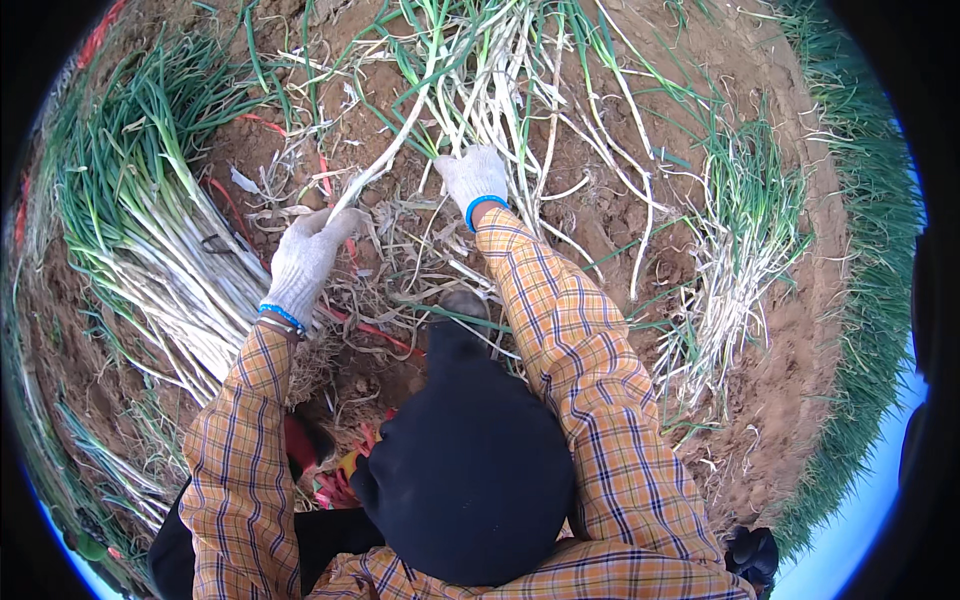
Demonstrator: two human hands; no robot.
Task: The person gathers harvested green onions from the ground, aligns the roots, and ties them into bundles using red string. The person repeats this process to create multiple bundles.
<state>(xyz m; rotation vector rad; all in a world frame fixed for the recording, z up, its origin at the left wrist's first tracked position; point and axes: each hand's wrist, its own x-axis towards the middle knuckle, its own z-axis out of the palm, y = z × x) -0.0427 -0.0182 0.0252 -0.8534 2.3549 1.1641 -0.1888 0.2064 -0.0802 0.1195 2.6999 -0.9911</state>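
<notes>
My left hand [311,255], in a white knit glove with a blue cuff, holds the white lower end of a long spring onion [386,157] between thumb and fingers. Its green top points up and away, towards the middle heap. My right hand [474,176], gloved the same way, rests at the near edge of a loose heap of spring onions [499,82]. Its fingertips are hidden among the stalks, so whether they grip any is unclear. Just left of my left hand lies a thick row of spring onions [180,247], white ends towards me.
Another pile of thinner spring onions [731,277] lies on the soil to the right. Dry peeled skins [390,225] and red ribbon strips [375,328] litter the ground between my hands. Growing green plants [874,247] border the right side. My dark-clad knee [472,465] is in front.
</notes>
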